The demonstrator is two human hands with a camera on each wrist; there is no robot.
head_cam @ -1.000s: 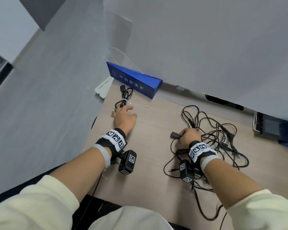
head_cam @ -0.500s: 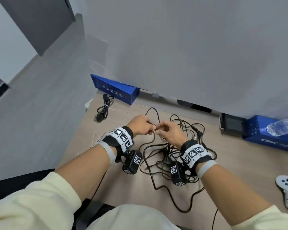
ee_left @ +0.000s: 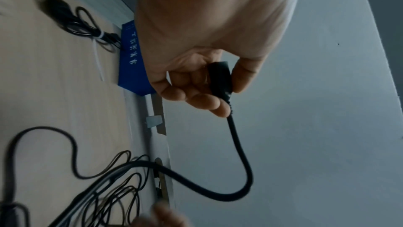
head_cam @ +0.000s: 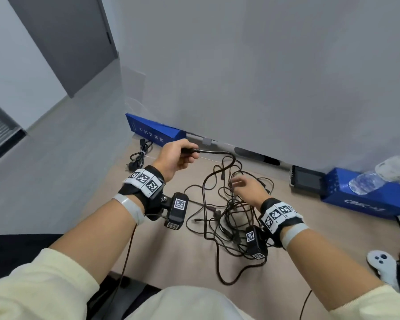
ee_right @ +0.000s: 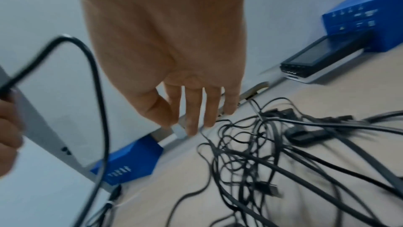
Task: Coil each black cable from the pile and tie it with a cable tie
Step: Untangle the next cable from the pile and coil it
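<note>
1 black cable's plug [ee_left: 219, 79] is gripped in the left hand [head_cam: 174, 158]; right hand [head_cam: 247, 189] (fingers loose, holding nothing) hovers over the pile [head_cam: 229, 218] on the tabletop [head_cam: 171, 262].

In the right wrist view the cable pile [ee_right: 294, 153] smears with motion blur, so single strands cannot be told apart, and the left hand [ee_right: 7, 132] is cut by the picture's edge. In the left wrist view the curled fingers hide the plug's [ee_left: 219, 77] front end, and the right hand [ee_left: 161, 217] is a blurred patch at the bottom edge.
</note>
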